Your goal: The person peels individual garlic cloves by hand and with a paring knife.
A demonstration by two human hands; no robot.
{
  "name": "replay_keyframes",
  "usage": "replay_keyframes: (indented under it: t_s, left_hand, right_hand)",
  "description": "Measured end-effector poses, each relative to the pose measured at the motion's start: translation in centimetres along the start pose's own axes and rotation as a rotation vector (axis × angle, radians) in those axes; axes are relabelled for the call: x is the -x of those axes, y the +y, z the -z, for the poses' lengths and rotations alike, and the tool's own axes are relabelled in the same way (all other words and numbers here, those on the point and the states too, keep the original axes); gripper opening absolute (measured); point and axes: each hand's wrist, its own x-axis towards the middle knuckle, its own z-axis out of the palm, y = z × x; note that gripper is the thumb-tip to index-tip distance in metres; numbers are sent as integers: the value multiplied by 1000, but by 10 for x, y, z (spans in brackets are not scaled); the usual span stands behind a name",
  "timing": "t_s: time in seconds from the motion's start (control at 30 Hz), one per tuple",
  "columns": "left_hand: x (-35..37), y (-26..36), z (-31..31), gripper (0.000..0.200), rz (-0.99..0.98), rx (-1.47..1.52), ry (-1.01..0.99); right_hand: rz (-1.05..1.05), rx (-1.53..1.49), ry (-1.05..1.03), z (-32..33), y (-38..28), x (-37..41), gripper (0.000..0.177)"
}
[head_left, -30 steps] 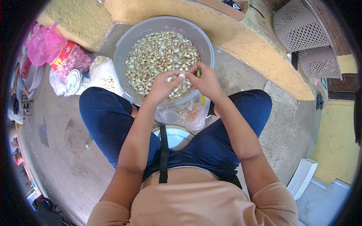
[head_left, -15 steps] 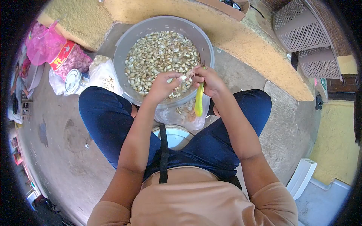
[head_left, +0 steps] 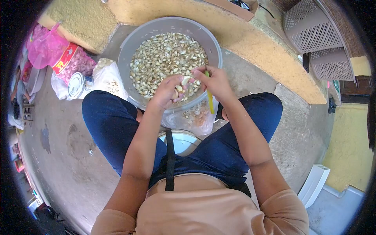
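Observation:
Over the near side of a wide grey tub (head_left: 123,58), my left hand (head_left: 166,92) is closed around a few garlic cloves (head_left: 185,80), one pale clove pinched at the fingertips. My right hand (head_left: 218,83) grips a small knife with a yellow-green handle (head_left: 211,102) that points down toward me; its blade is mostly hidden by the fingers. The right fingertips are close beside the pinched clove. Many unpeeled-looking garlic cloves (head_left: 168,56) lie in liquid in the tub. Below the hands, a clear plastic bag (head_left: 178,120) holds papery skins (head_left: 199,116).
To the left stand a pink net sack of garlic (head_left: 78,62), a tin can (head_left: 76,85) and a white bag (head_left: 105,76) with cloves. A low yellow wall (head_left: 266,58) curves behind the tub. Perforated grey crates (head_left: 319,37) are at upper right.
My right hand has turned, tilting the knife handle more edge-on, and sits slightly away from the clove. My left hand has rolled open a little, showing more cloves in its fingers.

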Motion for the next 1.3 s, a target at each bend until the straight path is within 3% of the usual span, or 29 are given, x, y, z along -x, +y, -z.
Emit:
replay_keyframes:
  t_s: [0.1,0.33,0.43,0.63,0.73,0.9,1.3]
  left_hand:
    - [-2,-3,4,26,-1,79,-38]
    - [1,0,1,26,35,69,-74]
    - [1,7,-5,28,-58,-477,45]
    - [7,18,-2,31,-19,-818,-3]
    - [-4,3,12,31,-111,-740,-26]
    - [-2,1,11,31,-32,-682,-13]
    - [-9,-21,0,26,-59,-630,258]
  right_hand:
    - [21,-201,-108,-1,-5,4,24]
    - [239,231,-28,-1,1,3,21]
    - [326,399,-9,3,1,3,19]
    - [459,573,-76,3,-7,8,18]
    - [505,613,-135,2,0,5,19]
    - [520,675,-236,3,3,4,14]
    - [566,776,-128,-2,19,1,14]
